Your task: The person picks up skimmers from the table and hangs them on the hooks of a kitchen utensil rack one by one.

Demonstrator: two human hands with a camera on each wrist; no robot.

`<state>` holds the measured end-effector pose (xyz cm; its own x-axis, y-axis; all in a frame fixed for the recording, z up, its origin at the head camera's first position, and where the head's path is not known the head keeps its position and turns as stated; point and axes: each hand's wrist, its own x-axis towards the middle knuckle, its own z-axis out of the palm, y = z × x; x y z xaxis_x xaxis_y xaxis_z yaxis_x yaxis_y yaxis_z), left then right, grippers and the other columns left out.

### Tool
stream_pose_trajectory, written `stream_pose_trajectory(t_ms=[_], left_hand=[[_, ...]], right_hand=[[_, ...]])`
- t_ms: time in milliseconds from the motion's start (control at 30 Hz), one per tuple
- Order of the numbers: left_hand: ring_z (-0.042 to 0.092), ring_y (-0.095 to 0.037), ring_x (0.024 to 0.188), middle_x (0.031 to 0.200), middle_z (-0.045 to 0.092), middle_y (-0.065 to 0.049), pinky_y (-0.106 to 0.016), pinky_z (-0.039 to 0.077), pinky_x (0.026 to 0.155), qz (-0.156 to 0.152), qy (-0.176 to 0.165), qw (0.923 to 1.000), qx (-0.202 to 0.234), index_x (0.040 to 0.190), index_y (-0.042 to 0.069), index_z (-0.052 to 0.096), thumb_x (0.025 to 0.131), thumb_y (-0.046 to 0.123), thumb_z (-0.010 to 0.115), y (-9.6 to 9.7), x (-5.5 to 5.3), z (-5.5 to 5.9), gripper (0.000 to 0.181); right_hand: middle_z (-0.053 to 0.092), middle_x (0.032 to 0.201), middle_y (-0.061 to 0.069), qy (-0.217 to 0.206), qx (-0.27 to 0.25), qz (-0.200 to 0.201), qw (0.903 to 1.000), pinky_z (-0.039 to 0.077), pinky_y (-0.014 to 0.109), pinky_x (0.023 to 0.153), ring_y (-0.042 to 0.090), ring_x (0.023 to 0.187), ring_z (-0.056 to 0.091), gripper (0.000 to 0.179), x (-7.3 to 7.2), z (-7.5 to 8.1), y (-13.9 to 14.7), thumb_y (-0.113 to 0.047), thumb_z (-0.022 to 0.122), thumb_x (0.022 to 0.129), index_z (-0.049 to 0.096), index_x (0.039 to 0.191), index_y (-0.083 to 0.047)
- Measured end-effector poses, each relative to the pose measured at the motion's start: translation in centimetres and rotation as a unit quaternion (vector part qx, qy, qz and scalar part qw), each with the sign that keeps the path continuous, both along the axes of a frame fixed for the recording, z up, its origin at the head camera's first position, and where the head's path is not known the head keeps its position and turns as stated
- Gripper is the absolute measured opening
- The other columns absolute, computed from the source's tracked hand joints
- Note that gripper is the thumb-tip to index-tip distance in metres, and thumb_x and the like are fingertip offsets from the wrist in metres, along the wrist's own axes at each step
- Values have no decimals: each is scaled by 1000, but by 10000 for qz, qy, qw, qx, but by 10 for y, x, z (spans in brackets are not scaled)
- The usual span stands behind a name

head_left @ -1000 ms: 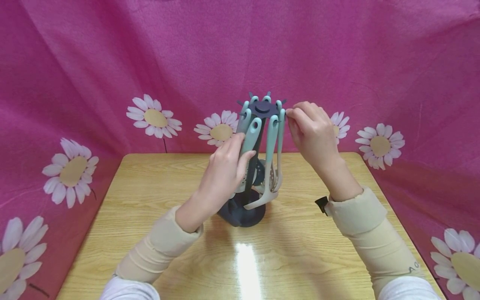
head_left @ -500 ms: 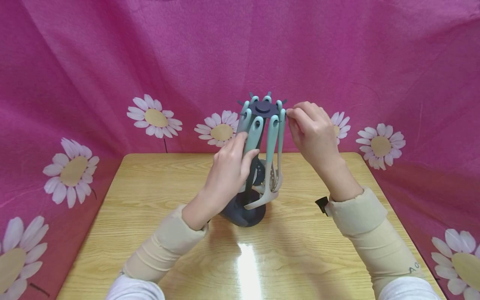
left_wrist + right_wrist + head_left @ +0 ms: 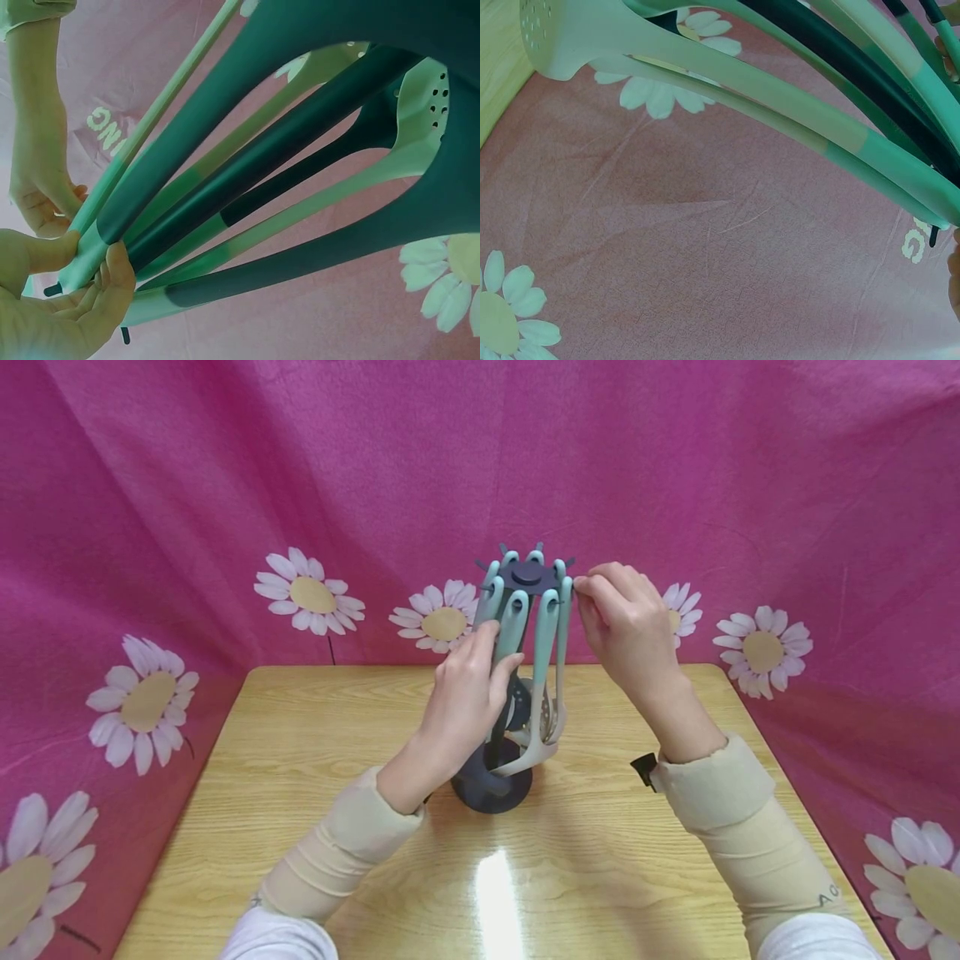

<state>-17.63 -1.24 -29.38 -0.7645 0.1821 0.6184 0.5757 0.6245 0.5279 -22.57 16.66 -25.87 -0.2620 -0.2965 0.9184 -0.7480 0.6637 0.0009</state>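
A dark rotating utensil rack (image 3: 527,577) stands on the table with several mint-handled kitchen utensils hanging from its hooks. My left hand (image 3: 467,693) grips the mint handle of a kitchen utensil (image 3: 512,631) at the rack's front. In the left wrist view, thumb and fingers pinch that handle where it joins a dark shaft (image 3: 180,127); I cannot tell the kind of its head. The handle's top hole lies at a front hook. My right hand (image 3: 628,618) pinches a hook tip at the rack's right, beside another mint handle (image 3: 566,610).
A pale, ladle-like utensil (image 3: 538,727) hangs at the front right, and a pale perforated utensil (image 3: 547,37) shows in the right wrist view. The rack's round dark base (image 3: 491,793) sits on the wooden table (image 3: 337,718). Pink flowered cloth (image 3: 405,468) surrounds the table.
My left hand has moved right and slightly upward with the utensil, so its handle top lines up with the front hook. The right hand has stayed at the rack's right side.
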Motion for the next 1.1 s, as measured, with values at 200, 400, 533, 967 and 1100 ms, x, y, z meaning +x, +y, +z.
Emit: stream_pose_trajectory(t_ms=[200,400,533,967,1100], left_hand=[[59,-20,80,88,59,-11,-34,52,74,-3,136,9999,69,108,-1,50,85,14,64,1,-2,-3,31],[58,-21,76,86,59,-10,-31,52,68,-14,386,9991,167,105,-2,51,84,15,66,1,-4,-6,31],[57,-21,74,86,59,-11,-29,52,66,-33,465,9987,202,106,-2,52,84,15,66,1,-5,-8,32],[53,-17,71,85,58,-9,-25,50,62,-40,532,9983,236,107,-1,52,83,17,68,0,-6,-11,34],[54,-17,71,86,59,-10,-25,51,63,-76,591,9979,260,108,-1,52,82,17,68,-2,-6,-13,35]], right_hand=[[58,78,14,7,-5,-1,10000,41,40,58,30,69,53,6,0,0,0,8,58,81,62,83,4],[58,78,14,-8,10,-36,10000,42,41,59,30,70,53,6,1,0,0,8,58,81,62,83,4],[58,79,14,-19,31,-47,10000,42,41,60,30,70,53,6,1,0,0,9,58,81,62,83,4],[58,79,15,-80,28,-51,10000,43,41,61,30,71,54,5,1,0,0,8,58,81,62,84,4],[58,78,15,-58,4,-39,10000,43,41,60,30,70,54,5,1,0,0,8,59,81,62,83,4]])
